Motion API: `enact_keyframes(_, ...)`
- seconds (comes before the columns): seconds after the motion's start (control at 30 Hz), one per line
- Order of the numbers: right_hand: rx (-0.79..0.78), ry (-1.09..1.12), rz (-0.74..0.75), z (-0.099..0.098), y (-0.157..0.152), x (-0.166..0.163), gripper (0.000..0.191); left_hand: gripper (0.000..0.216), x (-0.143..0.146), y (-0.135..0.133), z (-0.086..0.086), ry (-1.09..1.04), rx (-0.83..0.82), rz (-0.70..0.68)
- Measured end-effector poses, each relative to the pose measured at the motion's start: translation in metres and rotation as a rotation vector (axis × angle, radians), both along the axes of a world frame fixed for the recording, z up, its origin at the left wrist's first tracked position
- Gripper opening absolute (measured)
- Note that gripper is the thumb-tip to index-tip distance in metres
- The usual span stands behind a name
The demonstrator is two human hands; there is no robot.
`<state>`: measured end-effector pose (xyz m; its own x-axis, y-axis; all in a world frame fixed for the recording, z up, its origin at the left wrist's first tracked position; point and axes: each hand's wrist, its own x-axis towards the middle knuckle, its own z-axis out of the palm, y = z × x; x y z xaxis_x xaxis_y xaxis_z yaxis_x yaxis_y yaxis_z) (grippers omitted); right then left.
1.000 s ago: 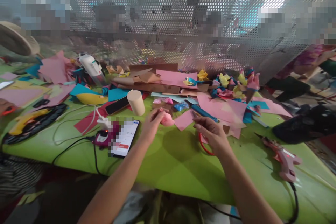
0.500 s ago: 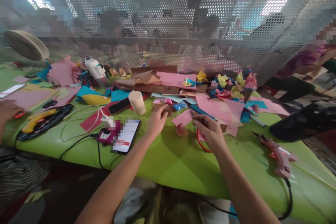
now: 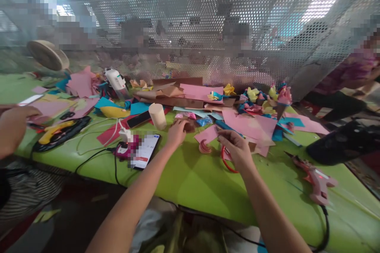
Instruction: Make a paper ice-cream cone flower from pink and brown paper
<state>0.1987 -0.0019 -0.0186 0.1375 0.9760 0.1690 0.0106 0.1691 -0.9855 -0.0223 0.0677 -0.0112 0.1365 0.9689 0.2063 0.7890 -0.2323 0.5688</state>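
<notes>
My left hand (image 3: 177, 132) rests low over the table, its fingers curled and closed at a small brown paper piece (image 3: 190, 126). My right hand (image 3: 236, 146) is closed around a pair of scissors; their red handle loop (image 3: 227, 161) shows below the fingers, and a small dark tip pokes out past them. Between my hands lies a curled pink paper strip (image 3: 204, 146), beside a flat pink paper piece (image 3: 206, 133). Just beyond are a blue crumpled wrapper (image 3: 204, 121) and a pink one (image 3: 185, 115).
A beige cardboard tube (image 3: 157, 116) stands left of my hands, near a lit phone (image 3: 147, 150) and a power strip (image 3: 126, 150) with cables. At right lie a pink glue gun (image 3: 319, 182) and a black bottle (image 3: 341, 142). A co-worker's hand (image 3: 13, 128) is at far left.
My left hand has lowered slightly toward the brown paper piece. My right hand stays nearly in place with the scissors. The co-worker's hand at left has come further into view and sits higher.
</notes>
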Motion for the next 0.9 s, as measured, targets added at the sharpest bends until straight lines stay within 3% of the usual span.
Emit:
enact_keyframes(0.1, 0.001, 0.006, 0.000, 0.000, 0.000, 0.000, 0.034, 0.039, -0.003, -0.001, -0.002, -0.145, 0.004, -0.092)
enact_keyframes(0.23, 0.007, -0.013, 0.008, -0.001, 0.000, 0.000, 0.034, 0.040, -0.004, -0.002, -0.006, -0.632, -0.111, -0.280)
enact_keyframes(0.3, 0.009, -0.016, 0.006, -0.001, 0.000, 0.001, 0.036, 0.044, -0.005, -0.003, -0.009, -0.740, -0.181, -0.310)
enact_keyframes(0.47, 0.006, -0.022, 0.011, 0.000, 0.000, 0.001, 0.036, 0.039, -0.005, -0.006, -0.010, -0.448, -0.218, -0.233)
enact_keyframes(0.57, 0.000, -0.032, 0.020, -0.002, -0.001, 0.002, 0.037, 0.044, -0.007, -0.011, 0.002, -0.343, -0.099, -0.182)
enact_keyframes(0.63, -0.003, -0.048, 0.030, -0.004, -0.001, 0.004, 0.038, 0.047, -0.013, -0.013, 0.016, -0.219, 0.123, -0.108)
enact_keyframes(0.77, -0.010, -0.059, 0.044, -0.009, 0.000, 0.006, 0.040, 0.067, -0.036, -0.006, 0.041, -0.171, 0.544, 0.313)
enact_keyframes(0.83, -0.005, -0.052, 0.049, -0.010, 0.001, 0.005, 0.040, 0.081, -0.050, 0.003, 0.044, -0.241, 0.591, 0.484)
enact_keyframes(0.9, 0.005, -0.049, 0.046, -0.010, 0.002, 0.004, 0.040, 0.090, -0.062, 0.016, 0.038, -0.349, 0.530, 0.580)
